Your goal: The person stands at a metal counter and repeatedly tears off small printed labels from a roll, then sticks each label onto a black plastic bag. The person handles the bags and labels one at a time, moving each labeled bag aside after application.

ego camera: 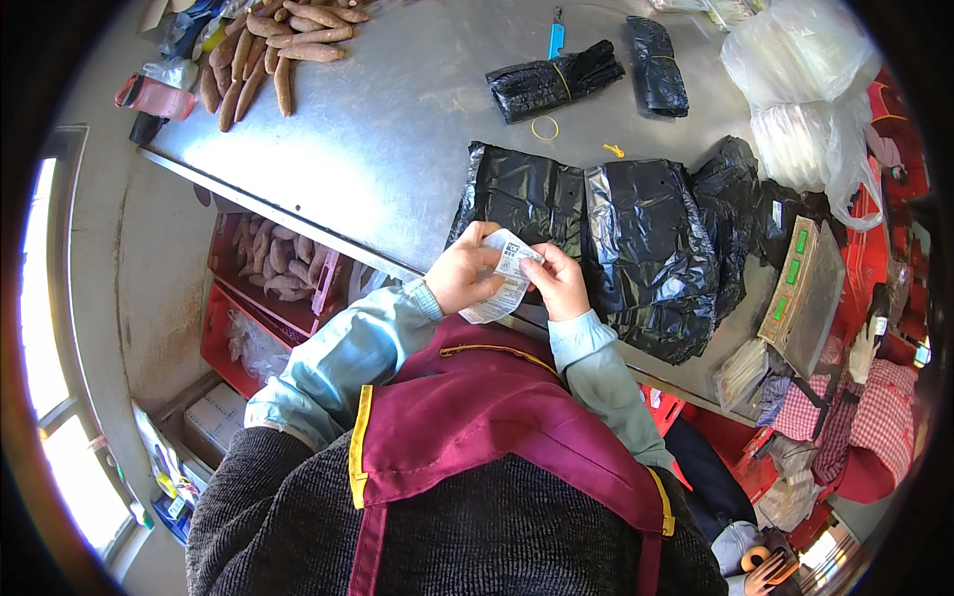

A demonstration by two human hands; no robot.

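Observation:
A small white printed paper slip or label [498, 294] is held between my two hands, close to the near edge of the metal table. My left hand [466, 270] grips its left side with thumb and fingers. The right side of the slip is pinched in my right hand [557, 281]. Just beyond and to the right of my hands, black plastic bags [641, 231] lie spread flat on the table. Farther back rest two rolled black plastic bundles [555, 80], [657, 67], each with a band around it, near a loose yellow rubber band [545, 129].
Long brown tubers [313, 37] and a pink bottle [160, 97] are at the table's back left. A blue-handled tool [557, 39] lies behind the bundles. A digital scale [805, 290] and filled clear bags [801, 97] stand right. Red crates [216, 328] sit below left; another person's hand [764, 574] shows lower right.

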